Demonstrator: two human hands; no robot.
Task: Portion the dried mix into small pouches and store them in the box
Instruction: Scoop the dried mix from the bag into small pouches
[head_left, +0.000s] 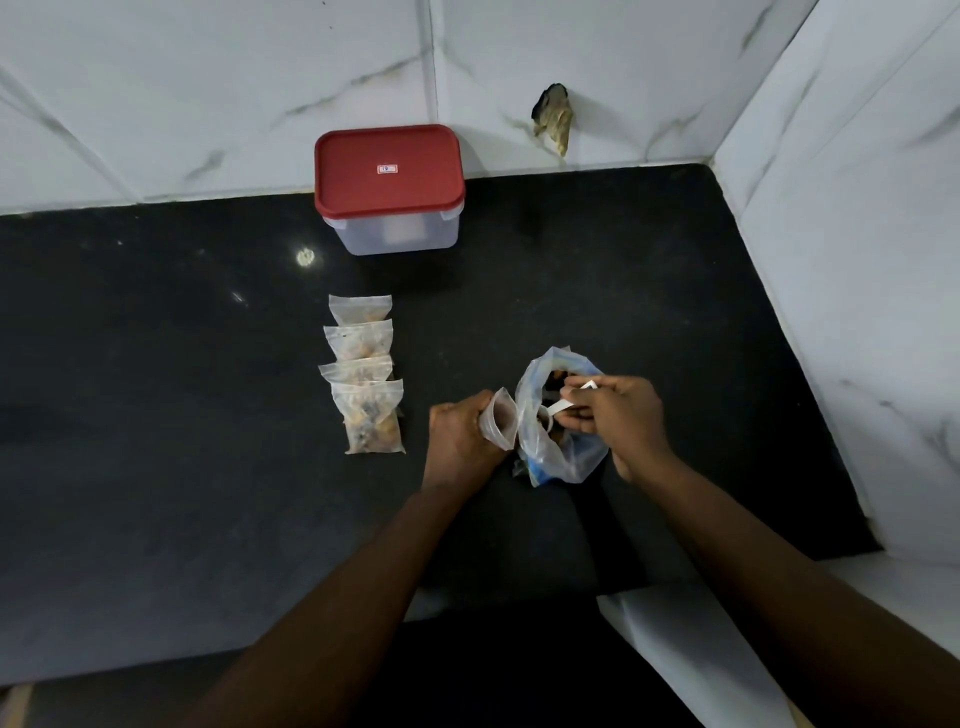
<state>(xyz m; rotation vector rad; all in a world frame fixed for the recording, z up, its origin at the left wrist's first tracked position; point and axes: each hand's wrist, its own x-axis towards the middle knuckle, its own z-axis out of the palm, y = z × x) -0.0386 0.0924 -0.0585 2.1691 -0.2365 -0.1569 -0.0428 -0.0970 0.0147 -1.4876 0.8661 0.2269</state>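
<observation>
Dried mix (551, 383) is kept in a bag (571, 457) on the tabletop (208, 415); a scoop (557, 409) is pinched inside it by the right hand (618, 415), a pouch (498, 422) gripped by the left hand (462, 441).

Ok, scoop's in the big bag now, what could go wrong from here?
The small pouch in the left grip has a narrow mouth, so pouring from the white scoop could spill onto the black counter. The red lid is on the box; storing will need a free hand.
</observation>
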